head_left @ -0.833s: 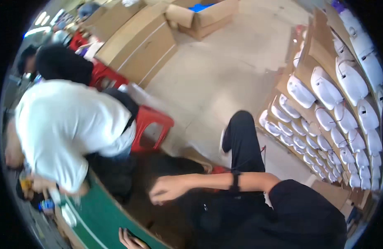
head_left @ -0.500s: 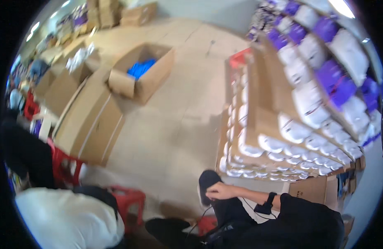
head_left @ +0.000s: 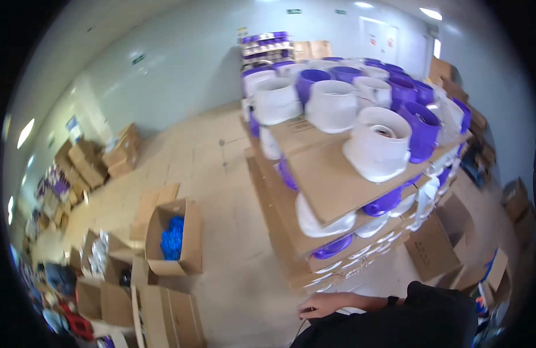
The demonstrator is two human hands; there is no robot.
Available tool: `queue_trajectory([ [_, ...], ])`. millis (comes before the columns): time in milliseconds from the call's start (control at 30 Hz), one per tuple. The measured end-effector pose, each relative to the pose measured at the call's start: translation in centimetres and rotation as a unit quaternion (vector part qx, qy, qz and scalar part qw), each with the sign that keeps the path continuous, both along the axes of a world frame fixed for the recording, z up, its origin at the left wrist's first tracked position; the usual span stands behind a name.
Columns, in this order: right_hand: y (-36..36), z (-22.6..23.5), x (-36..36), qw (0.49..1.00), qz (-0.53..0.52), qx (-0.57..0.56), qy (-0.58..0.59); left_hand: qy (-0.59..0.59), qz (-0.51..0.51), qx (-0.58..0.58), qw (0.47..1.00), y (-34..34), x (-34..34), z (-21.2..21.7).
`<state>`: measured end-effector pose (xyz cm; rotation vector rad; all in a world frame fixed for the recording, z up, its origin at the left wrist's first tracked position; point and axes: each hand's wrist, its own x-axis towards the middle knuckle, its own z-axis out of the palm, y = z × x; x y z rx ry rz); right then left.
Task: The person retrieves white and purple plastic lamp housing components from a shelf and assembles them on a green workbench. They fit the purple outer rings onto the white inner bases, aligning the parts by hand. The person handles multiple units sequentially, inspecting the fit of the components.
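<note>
My right hand [head_left: 321,304] is low in the picture, in front of my dark clothing, with a black band on its wrist and a black sleeve above. Its fingers are curled inward, and whatever they may hold is hidden. A thin dark cable hangs just below the fingertips. My left hand is out of sight. Beyond my right hand stands a tall stack of white and purple plastic tub-shaped housings, layered on cardboard sheets [head_left: 314,168]. One white housing [head_left: 379,142] sits at the near corner of the top layer, beside a purple one [head_left: 420,130].
To the left, an open carton [head_left: 189,243] holds blue plastic material. More open cartons [head_left: 117,304] and a red stool [head_left: 76,322] are at lower left. An open carton [head_left: 433,249] lies right of the stack. Boxes [head_left: 85,162] are piled along the far wall.
My view has swung upward and to the right, bringing in the stack's top and the far walls. My right hand has left my raised foot and knee. The person in white has left the picture.
</note>
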<state>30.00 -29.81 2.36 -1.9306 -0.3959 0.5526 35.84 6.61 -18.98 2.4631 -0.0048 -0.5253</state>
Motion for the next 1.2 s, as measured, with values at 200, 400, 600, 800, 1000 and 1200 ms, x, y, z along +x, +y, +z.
queue_trajectory([
  [200,-8.4,19.3,-1.7,0.913,-0.191,0.043,-0.359,0.008,-0.058,0.099,0.993,4.2,8.2,0.0],
  [400,-17.0,30.8,0.4,0.562,-0.438,-0.439,-0.548,-0.033,-0.156,-0.268,0.950,-8.7,26.6,12.1],
  [600,-18.5,32.6,2.9,0.661,-0.395,-0.607,-0.198,0.157,-0.317,-0.234,0.906,-16.9,27.6,5.2],
  [800,-27.4,27.8,9.6,0.600,-0.464,-0.642,-0.110,0.348,-0.430,-0.164,0.817,-18.3,21.4,-3.2],
  [1000,-20.9,26.8,9.0,0.477,-0.554,-0.657,-0.182,0.373,-0.500,-0.125,0.771,-21.1,21.2,-1.0],
  [1200,-6.7,28.5,-3.1,0.486,-0.688,-0.465,-0.272,0.289,-0.627,-0.086,0.718,-26.6,19.1,6.1],
])
